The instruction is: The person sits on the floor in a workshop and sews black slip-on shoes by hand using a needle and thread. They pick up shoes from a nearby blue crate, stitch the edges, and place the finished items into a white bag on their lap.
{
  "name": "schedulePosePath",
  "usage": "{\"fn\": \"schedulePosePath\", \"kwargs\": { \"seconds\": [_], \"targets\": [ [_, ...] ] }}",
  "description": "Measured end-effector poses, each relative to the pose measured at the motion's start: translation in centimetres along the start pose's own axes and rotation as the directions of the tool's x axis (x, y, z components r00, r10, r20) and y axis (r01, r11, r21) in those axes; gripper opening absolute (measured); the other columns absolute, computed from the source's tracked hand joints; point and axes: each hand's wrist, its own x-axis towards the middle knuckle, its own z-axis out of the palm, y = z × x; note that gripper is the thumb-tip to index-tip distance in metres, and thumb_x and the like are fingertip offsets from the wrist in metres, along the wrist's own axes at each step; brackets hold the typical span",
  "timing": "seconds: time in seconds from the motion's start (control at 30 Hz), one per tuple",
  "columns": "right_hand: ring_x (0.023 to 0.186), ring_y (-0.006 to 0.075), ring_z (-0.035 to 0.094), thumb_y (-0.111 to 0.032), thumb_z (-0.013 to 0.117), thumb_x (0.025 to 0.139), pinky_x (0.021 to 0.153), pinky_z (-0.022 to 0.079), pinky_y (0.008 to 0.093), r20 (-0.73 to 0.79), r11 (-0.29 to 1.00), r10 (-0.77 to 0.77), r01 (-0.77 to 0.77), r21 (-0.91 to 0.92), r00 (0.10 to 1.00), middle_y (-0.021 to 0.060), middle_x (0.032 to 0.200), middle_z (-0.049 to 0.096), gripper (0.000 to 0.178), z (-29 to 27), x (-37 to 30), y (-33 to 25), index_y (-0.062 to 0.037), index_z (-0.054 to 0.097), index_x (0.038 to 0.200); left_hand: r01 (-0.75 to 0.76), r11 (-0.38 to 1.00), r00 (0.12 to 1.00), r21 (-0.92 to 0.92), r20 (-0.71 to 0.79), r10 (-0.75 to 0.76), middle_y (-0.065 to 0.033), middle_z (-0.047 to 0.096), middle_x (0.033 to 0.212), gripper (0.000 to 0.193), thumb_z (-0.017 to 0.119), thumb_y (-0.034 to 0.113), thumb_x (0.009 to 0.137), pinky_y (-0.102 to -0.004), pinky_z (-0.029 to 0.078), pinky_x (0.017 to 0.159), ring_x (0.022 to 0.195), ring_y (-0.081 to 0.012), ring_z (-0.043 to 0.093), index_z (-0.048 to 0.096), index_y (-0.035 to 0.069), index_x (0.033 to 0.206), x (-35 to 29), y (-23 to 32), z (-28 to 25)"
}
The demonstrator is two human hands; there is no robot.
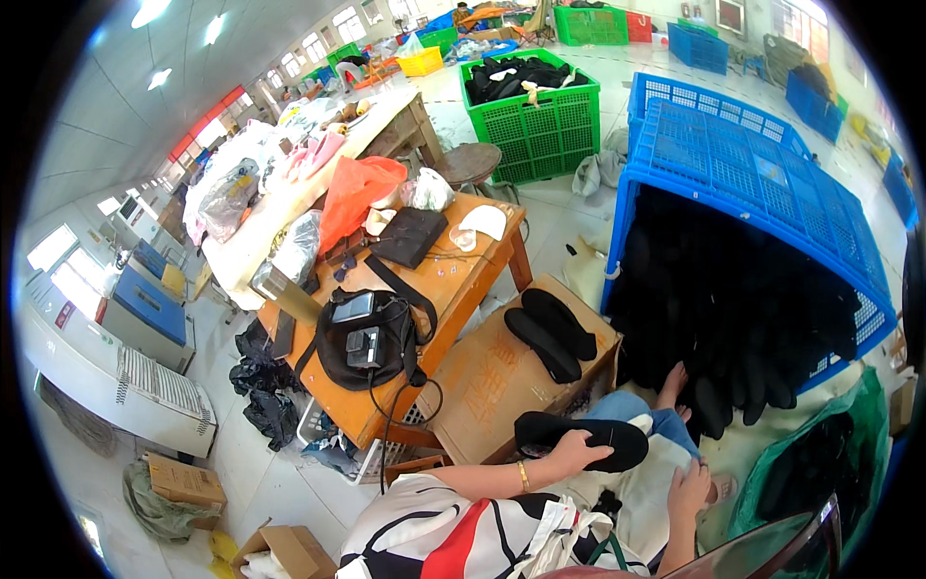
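My left hand (pixel 583 454), with a gold bracelet at its wrist, grips a black slipper (pixel 622 446) above my lap. Its thumb lies across the slipper, and a dark part of the slipper reaches out to the left behind the hand. My right hand (pixel 688 487) rests over the pale cloth (pixel 641 497) on my lap, fingers loosely apart, with nothing visible in it. Just beyond, a pair of black slippers (pixel 545 338) lies side by side on a closed cardboard box (pixel 482 400). A tipped blue crate (pixel 762 169) spills many similar black pieces (pixel 714 309) toward my legs.
A wooden table (pixel 473 275) at the left bears a black bag (pixel 362 338), an electronic device and a red plastic bag (pixel 362 193). A cable hangs off its edge. Beyond stand a stool (pixel 468 162) and a full green crate (pixel 535 125). A green sack (pixel 820 463) lies at right.
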Motion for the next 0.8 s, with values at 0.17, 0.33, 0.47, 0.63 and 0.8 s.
{"fn": "schedulePosePath", "kwargs": {
  "seconds": [0.17,0.33,0.47,0.63,0.8],
  "targets": [
    [0.117,0.0432,0.049,-0.019,0.063,0.085,0.099,0.039,0.0502,-0.052,0.999,-0.045,0.046,0.015,0.998,0.0244,0.119,0.056,0.043,1.2,0.4,1.9,0.0034,0.055,0.121,0.068,0.995,0.989,0.077,0.125,-0.077,-0.0115,0.071,0.091,0.049,0.079,0.032,0.077,-0.0324,0.051,0.072,0.080,-0.0174,0.063,0.067,-0.009,0.100,1.7,0.4,-0.9],
    [0.113,0.0419,0.051,-0.019,0.062,0.085,0.095,0.040,0.0503,-0.054,0.995,0.035,-0.030,0.091,0.998,0.0232,0.114,0.058,0.039,1.4,0.8,2.2,0.0026,0.059,0.118,0.160,0.980,0.966,0.120,0.187,-0.181,-0.0090,0.070,0.090,0.046,0.079,0.033,0.078,-0.0304,0.050,0.072,0.080,-0.0150,0.061,0.069,-0.007,0.100,3.5,-0.8,-0.8],
    [0.115,0.0414,0.051,-0.021,0.061,0.086,0.097,0.039,0.0520,0.016,0.995,0.081,-0.082,0.052,0.997,0.0222,0.116,0.059,0.038,0.2,1.1,1.2,0.0012,0.060,0.117,0.130,0.988,0.966,0.083,0.215,-0.146,-0.0071,0.071,0.090,0.040,0.078,0.029,0.079,-0.0295,0.050,0.071,0.080,-0.0137,0.062,0.070,-0.005,0.100,3.7,0.5,-0.7],
    [0.116,0.0414,0.050,-0.021,0.060,0.086,0.098,0.038,0.0525,-0.013,0.997,0.064,-0.064,0.036,0.998,0.0213,0.117,0.059,0.038,0.7,1.4,1.2,0.0009,0.060,0.117,0.130,0.991,0.963,0.016,0.236,-0.130,-0.0060,0.071,0.090,0.037,0.078,0.027,0.080,-0.0294,0.051,0.070,0.079,-0.0134,0.063,0.070,-0.003,0.100,3.6,1.5,-0.8],
    [0.115,0.0413,0.050,-0.022,0.060,0.086,0.097,0.038,0.0521,-0.039,1.000,0.021,-0.020,0.017,0.999,0.0206,0.116,0.059,0.038,0.6,1.3,1.1,0.0006,0.060,0.117,0.094,0.995,0.970,0.013,0.224,-0.094,-0.0066,0.071,0.088,0.038,0.078,0.028,0.079,-0.0297,0.051,0.070,0.078,-0.0141,0.063,0.070,-0.003,0.099,3.6,0.0,-0.3]
  ]
}}
